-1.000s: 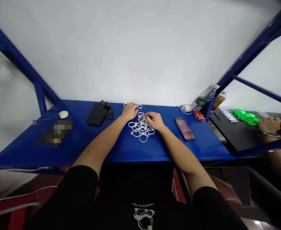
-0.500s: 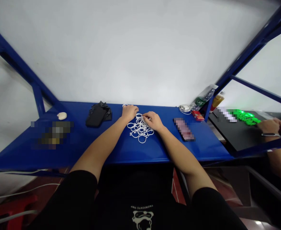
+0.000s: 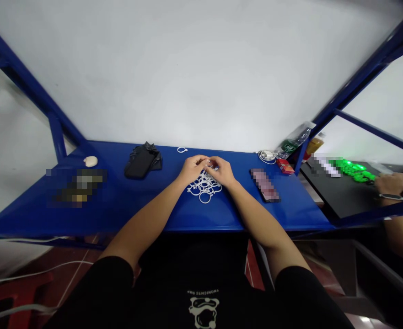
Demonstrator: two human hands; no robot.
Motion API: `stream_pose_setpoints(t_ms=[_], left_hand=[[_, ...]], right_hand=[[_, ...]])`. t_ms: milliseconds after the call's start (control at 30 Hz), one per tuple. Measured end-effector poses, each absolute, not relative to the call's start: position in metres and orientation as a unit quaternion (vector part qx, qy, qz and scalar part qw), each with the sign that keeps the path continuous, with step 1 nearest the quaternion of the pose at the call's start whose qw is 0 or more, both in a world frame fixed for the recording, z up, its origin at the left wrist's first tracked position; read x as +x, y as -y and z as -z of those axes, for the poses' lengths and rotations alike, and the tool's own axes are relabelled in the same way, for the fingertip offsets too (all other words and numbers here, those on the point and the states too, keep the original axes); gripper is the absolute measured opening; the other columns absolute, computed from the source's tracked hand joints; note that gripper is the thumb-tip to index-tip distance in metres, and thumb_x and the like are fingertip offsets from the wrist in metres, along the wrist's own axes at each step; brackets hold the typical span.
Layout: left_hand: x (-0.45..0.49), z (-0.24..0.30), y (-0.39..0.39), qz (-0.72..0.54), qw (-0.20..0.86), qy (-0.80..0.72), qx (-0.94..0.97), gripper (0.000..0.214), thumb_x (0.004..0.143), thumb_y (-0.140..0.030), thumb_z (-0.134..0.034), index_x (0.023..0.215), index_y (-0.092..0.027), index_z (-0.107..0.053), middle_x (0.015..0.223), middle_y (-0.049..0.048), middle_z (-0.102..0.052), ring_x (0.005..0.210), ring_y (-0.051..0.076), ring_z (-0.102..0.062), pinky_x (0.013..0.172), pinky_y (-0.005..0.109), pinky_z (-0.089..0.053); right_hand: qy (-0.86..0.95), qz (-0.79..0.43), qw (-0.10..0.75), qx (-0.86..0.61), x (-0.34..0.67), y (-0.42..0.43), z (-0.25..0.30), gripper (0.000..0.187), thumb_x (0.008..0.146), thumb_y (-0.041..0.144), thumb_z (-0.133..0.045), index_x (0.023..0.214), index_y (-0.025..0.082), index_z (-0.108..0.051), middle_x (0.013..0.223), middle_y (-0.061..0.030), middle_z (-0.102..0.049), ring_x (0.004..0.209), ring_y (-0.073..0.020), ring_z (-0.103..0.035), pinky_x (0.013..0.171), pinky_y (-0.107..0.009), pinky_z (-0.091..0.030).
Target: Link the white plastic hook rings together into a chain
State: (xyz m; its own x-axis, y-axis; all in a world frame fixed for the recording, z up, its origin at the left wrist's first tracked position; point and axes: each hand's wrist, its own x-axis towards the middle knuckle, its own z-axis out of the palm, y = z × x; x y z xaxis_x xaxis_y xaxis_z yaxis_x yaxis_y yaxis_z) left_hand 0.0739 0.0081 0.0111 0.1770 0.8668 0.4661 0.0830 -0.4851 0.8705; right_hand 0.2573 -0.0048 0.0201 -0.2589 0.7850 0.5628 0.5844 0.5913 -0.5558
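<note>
A heap of white plastic rings (image 3: pixel 204 186), each with a small knob-like clasp, lies on the blue table (image 3: pixel 194 219). Over the far side of this heap my left hand (image 3: pixel 193 168) and my right hand (image 3: pixel 221 170) meet, fingertips touching or nearly so. Both are closed in a pinch; a bit of white ring shows between the fingers, though most of it is hidden. One single white ring (image 3: pixel 182 149) lies apart from the heap, by the wall behind my left hand.
To the left are a black phone-like object (image 3: pixel 140 162) on black plastic, a cream case (image 3: pixel 90 161) and a blurred-out item. At right lie a blurred phone (image 3: pixel 265 185), white cable (image 3: pixel 267 156), red box (image 3: pixel 285 166) and bottle (image 3: pixel 295 140). A co-worker's hands (image 3: pixel 395 183) are beyond the frame.
My left hand has moved from the back edge toward me and right, joining my right hand over the heap. The single ring by the wall now shows uncovered.
</note>
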Motion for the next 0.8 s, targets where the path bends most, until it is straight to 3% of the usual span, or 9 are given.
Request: stream_pose_setpoints(t_ms=[133, 367, 800], left_hand=[[0.073, -0.014, -0.004, -0.525, 0.349, -0.365, 0.685, 0.023, 0.091, -0.033, -0.07, 0.105, -0.018, -0.082, 0.098, 0.0069, -0.082, 0.09, 0.021, -0.076, 0.083, 0.033, -0.061], [0.065, -0.018, -0.002, -0.506, 0.254, -0.407, 0.717, 0.02, 0.087, -0.023, -0.068, 0.099, -0.019, -0.083, 0.087, 0.0041, -0.081, 0.079, 0.018, -0.074, 0.078, 0.031, -0.061], [0.064, -0.02, 0.0, -0.477, 0.165, -0.425, 0.751, 0.013, 0.077, -0.014, -0.065, 0.081, -0.021, -0.075, 0.077, 0.0001, -0.075, 0.073, 0.017, -0.069, 0.074, 0.03, -0.056]], right_hand=[[0.777, -0.091, 0.434, -0.447, 0.262, 0.0, -0.016, 0.04, 0.096, 0.062, -0.067, 0.09, 0.022, -0.069, 0.087, -0.005, -0.07, 0.076, -0.0181, -0.062, 0.073, -0.031, -0.05], [0.811, -0.082, 0.391, -0.428, 0.262, 0.001, -0.015, 0.036, 0.101, 0.051, -0.061, 0.08, 0.022, -0.063, 0.078, -0.0033, -0.066, 0.072, -0.0166, -0.059, 0.067, -0.029, -0.042], [0.827, -0.07, 0.367, -0.42, 0.262, 0.002, -0.015, 0.042, 0.105, 0.057, -0.058, 0.085, 0.021, -0.069, 0.082, -0.005, -0.07, 0.075, -0.0171, -0.061, 0.07, -0.029, -0.044]])
